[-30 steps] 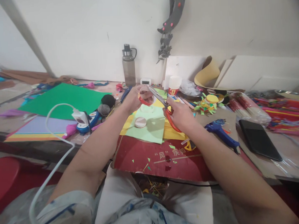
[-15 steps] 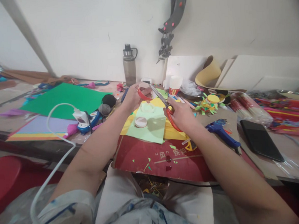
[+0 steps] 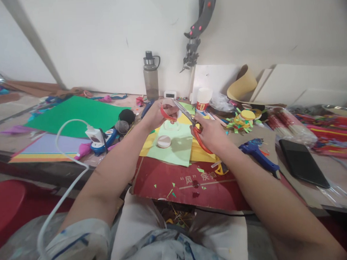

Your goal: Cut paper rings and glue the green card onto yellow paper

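Note:
My left hand grips a curved red-and-white piece that looks cut from a paper cup. Closed round the orange handles of a pair of scissors, my right hand points the metal blades up and left at the piece's edge. How far the blades reach past the paper is hard to see. Below both hands lie light green paper sheets on yellow paper. A round white disc with a rim rests on the green sheets, and a pale ring shape is partly hidden behind it.
A red board with small green scraps lies in front. To the right are a blue glue gun, a black phone and a paper cup. A bottle stands behind; a white cable hangs at left.
The curved piece in my left hand has turned slightly, so more of its white side shows beside my fingers. My right hand with the scissors has hardly moved.

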{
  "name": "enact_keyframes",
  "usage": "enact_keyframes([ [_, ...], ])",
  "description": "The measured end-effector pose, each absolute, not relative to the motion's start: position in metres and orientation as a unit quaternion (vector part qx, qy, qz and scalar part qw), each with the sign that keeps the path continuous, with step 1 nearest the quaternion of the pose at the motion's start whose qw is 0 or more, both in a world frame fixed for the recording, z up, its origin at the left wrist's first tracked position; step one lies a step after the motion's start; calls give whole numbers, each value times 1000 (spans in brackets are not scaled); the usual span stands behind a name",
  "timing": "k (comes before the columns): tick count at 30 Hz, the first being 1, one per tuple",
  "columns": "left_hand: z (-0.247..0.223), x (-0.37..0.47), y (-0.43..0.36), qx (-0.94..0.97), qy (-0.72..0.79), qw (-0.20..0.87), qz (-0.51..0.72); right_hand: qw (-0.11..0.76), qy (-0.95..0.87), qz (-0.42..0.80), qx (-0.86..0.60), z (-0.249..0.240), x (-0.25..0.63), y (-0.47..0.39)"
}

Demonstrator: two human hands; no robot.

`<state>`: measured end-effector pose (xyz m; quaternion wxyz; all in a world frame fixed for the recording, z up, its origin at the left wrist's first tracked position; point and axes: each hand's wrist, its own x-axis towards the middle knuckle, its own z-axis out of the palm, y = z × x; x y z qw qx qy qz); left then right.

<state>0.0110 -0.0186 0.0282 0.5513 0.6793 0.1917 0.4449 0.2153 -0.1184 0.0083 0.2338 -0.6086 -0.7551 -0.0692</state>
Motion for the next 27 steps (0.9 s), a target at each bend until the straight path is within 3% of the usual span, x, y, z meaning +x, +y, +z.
enact_keyframes([
  [11, 33, 10, -18, 622, 207, 550, 517, 214, -745, -61, -628, 13, 214, -120],
  [27, 27, 8, -15, 676, 164, 546, 467, 226, -749, -76, -618, 11, 213, -120],
])
